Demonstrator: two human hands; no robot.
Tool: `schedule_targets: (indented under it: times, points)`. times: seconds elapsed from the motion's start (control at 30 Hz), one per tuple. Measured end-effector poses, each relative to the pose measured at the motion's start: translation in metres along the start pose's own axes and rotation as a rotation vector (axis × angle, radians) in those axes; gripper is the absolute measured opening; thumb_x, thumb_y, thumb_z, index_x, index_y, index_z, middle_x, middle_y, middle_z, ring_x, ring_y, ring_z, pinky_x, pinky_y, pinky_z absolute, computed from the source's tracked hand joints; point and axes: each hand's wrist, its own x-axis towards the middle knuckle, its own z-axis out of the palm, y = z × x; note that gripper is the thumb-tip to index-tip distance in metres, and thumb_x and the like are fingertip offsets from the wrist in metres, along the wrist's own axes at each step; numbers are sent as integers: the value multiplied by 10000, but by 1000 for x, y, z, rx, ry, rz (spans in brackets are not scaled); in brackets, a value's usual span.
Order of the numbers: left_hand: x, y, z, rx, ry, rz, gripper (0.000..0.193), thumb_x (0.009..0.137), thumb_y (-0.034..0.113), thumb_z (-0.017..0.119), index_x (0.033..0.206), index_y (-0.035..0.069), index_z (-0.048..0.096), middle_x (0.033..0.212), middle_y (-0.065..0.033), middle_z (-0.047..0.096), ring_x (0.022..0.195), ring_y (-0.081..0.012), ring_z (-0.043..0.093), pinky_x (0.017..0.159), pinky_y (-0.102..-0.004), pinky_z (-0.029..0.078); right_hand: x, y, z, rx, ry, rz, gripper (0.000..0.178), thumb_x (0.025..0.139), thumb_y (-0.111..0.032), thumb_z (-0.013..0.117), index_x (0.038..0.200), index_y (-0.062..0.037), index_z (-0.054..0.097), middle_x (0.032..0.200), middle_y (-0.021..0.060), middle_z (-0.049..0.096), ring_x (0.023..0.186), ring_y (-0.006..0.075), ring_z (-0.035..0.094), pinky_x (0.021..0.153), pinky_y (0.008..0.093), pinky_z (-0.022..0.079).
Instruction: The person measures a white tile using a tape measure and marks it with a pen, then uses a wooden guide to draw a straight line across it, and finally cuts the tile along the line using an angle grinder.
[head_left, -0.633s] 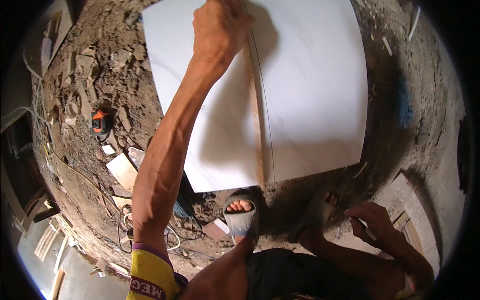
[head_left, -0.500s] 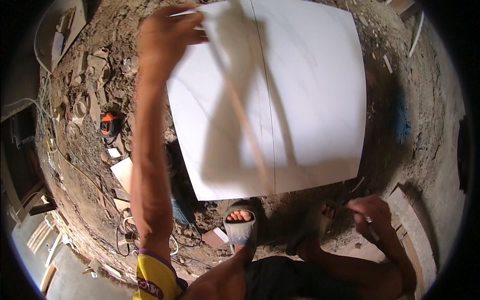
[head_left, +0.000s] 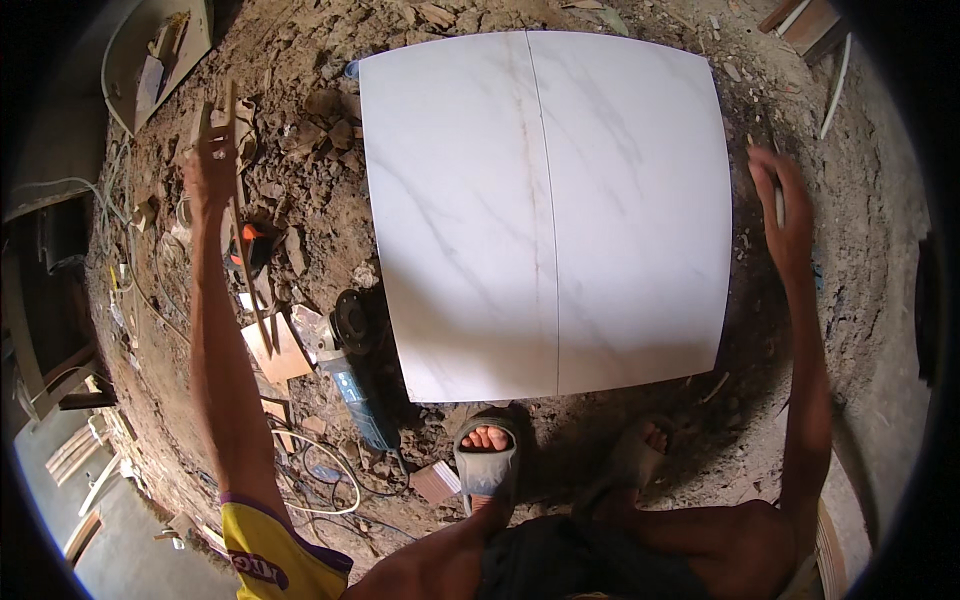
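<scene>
A large white slab with grey veins [head_left: 470, 200] lies flat in front of me, a thin dark line running down it from far to near edge. Off its left side, my left hand [head_left: 208, 178] is closed round a long thin wooden strip [head_left: 238, 215], held over the rubble. Just beyond the slab's right edge is my right hand [head_left: 785, 205], its fingers closed on a slim, pale, pen-like stick [head_left: 780, 206]. An angle grinder [head_left: 355, 390] with a blue-green body rests on the ground by the slab's near left corner.
Left of the slab, an orange and black tape measure [head_left: 250, 245] sits among broken earth, near a square tile offcut [head_left: 278, 348]. Cables [head_left: 335, 495] loop beside the grinder. My sandalled left foot [head_left: 487, 450] is close to the slab's near edge.
My left hand has carried the wooden strip off the slab to the left, uncovering the dark line. My right hand has moved forward from near my knee to beside the slab's right edge.
</scene>
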Motion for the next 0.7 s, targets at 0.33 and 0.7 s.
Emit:
schedule_targets:
  times: [0.33,0.7]
  points:
    - [-281,277,-173,-1096,-1103,-660,559,1130,495,474,1315,16,695,1228,-217,747,1180,-277,714,994,-432,565,177,26,110,33,-74,-156,445,1116,-423,578,1283,-28,697,1301,156,712,1273,345,644,1104,428,486]
    - [-422,360,-120,-1862,-469,-1608,536,1165,437,406,1472,1,460,1493,-172,516,1398,-314,503,1229,-513,395,188,71,146,130,-19,-53,858,967,-750,613,1314,26,722,1366,257,699,1326,378,645,1120,480,492]
